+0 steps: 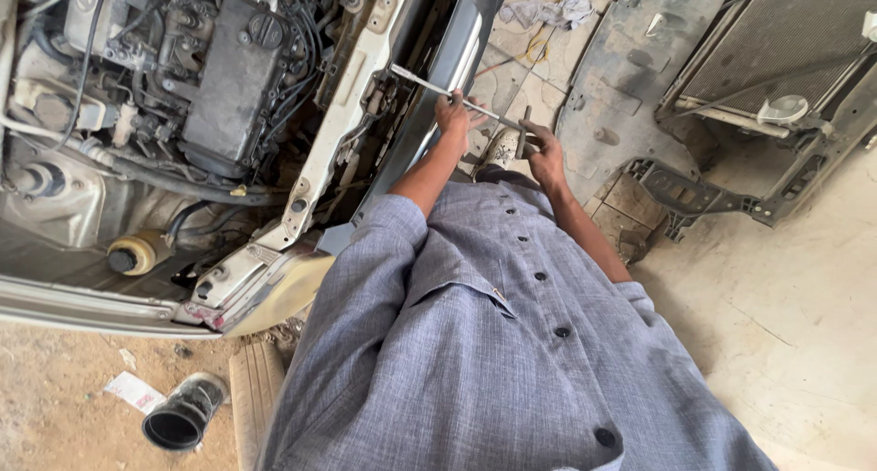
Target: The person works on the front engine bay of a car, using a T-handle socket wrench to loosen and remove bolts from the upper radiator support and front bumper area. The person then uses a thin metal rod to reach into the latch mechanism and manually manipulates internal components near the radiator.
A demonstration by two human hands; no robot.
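Observation:
A long metal T-handle wrench (429, 84) runs from the car's front panel back toward me. My left hand (452, 115) grips its shaft near the middle. My right hand (545, 147) holds the dark cross handle at the near end. The wrench tip sits against the white radiator support (352, 96) of the open engine bay, beside the grey bumper edge (461, 46). My grey buttoned shirt (493, 343) fills the lower middle of the view.
The engine bay (183, 78) with hoses and a black cover lies at the left. A removed radiator and plastic undertray (731, 87) rest on the floor at the right. A black pipe piece (183, 416) lies on the dirt below. A rag (548, 12) lies on the tiles.

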